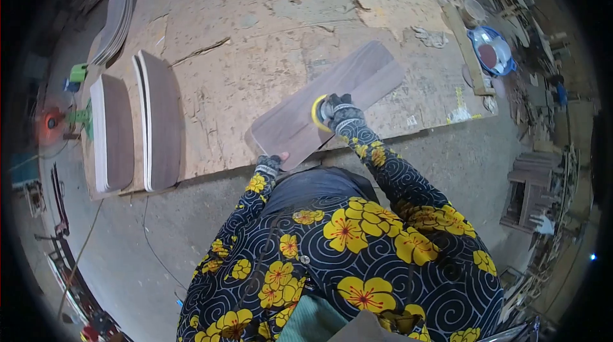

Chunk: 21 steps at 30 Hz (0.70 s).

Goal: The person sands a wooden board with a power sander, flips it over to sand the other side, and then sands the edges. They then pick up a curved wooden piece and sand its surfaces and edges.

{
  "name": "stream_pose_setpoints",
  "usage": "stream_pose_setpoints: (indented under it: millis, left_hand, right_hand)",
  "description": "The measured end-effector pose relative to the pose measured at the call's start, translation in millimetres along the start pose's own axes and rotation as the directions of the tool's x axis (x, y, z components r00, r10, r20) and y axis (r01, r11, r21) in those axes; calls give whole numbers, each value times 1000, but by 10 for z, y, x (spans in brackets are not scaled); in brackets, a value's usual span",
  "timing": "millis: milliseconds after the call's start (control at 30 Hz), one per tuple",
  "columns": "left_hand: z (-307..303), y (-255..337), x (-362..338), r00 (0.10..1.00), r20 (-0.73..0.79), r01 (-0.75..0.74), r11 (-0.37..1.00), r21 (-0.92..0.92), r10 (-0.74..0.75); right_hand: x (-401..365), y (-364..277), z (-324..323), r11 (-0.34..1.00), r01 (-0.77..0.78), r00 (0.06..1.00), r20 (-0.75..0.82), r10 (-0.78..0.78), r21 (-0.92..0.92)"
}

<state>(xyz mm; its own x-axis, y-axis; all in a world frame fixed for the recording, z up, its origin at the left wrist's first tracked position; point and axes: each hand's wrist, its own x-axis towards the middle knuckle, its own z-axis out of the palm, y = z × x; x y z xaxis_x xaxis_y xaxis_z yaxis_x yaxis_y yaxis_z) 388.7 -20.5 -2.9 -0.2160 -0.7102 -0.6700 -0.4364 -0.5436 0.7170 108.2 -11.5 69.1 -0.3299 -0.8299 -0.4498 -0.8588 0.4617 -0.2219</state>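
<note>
A long brown wooden board [364,77] with rounded corners lies slantwise on the worktable, its lower end at the front edge. On its face, my gloved right hand [345,110] is closed over a round sander with a yellow rim [316,113]. The sander rests flat near the board's middle; its body is mostly hidden under my fingers. My left hand [271,163], also gloved, grips the board's near corner, with a bare thumb tip on top. The fingers below the board are out of sight.
Curved boards [163,122] stand in stacks at the table's left, with another stack [115,26] behind. A green fan [80,115] is beyond the left edge. At the right are a blue basket [472,39], a glove [431,37] and a wooden strip [469,55].
</note>
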Motion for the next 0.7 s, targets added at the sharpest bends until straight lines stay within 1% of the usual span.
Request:
stream_pose_setpoints:
  millis: [67, 100, 133, 167, 200, 233, 267, 300, 333, 433, 533, 567, 667, 700]
  left_hand:
    - [-15, -6, 12, 1000, -14, 6, 1000, -25, -6]
    - [-17, -7, 17, 1000, -20, 7, 999, -39, -8]
    - [-24, -10, 26, 1000, -27, 5, 999, -53, -7]
    - [-28, -5, 38, 1000, -31, 0, 998, -66, -2]
    - [-33, 4, 50, 999, -36, -4, 997, -78, 2]
    - [-26, 7, 57, 999, -40, -6, 996, -88, 2]
    - [-13, 9, 58, 999, -42, -6, 995, -97, 2]
    - [-9, 20, 59, 999, -41, -7, 994, -106, 2]
    - [12, 33, 64, 999, -42, -9, 994, -112, 4]
    - [-5, 45, 39, 999, -43, -14, 992, -129, 8]
    - [13, 65, 33, 999, -48, -17, 991, -134, 11]
    - [16, 55, 27, 999, -52, -20, 991, -134, 13]
    - [29, 58, 23, 998, -55, -29, 987, -160, 21]
    - [20, 56, 39, 999, -40, -19, 979, -201, 11]
  right_hand:
    - [161, 146, -150, 995, -95, 995, 36, 95, 6]
    - [326, 256, -194, 963, -261, 965, 29, 260, 65]
    - [477, 425, -221, 928, -351, 936, 17, 352, 128]
    - [631, 664, -243, 881, -409, 906, -9, 423, 238]
    - [816, 946, -263, 821, -432, 880, -25, 474, 374]
    - [971, 1199, -284, 765, -436, 858, -37, 512, 473]
    - [1014, 1405, -325, 828, -383, 881, -106, 460, 410]
    - [824, 1454, -472, 919, -319, 904, -218, 369, 233]
    - [714, 1484, -523, 966, -255, 917, -308, 254, 40]
    - [655, 1429, -445, 944, -279, 884, -336, 324, 177]
    - [505, 1093, -346, 956, -293, 941, -171, 292, 20]
    - [280, 1086, -323, 984, -139, 969, -190, 158, 108]
    - [397, 1197, -341, 979, -163, 962, -200, 186, 123]
    - [428, 1208, -390, 969, -221, 938, -249, 243, 113]
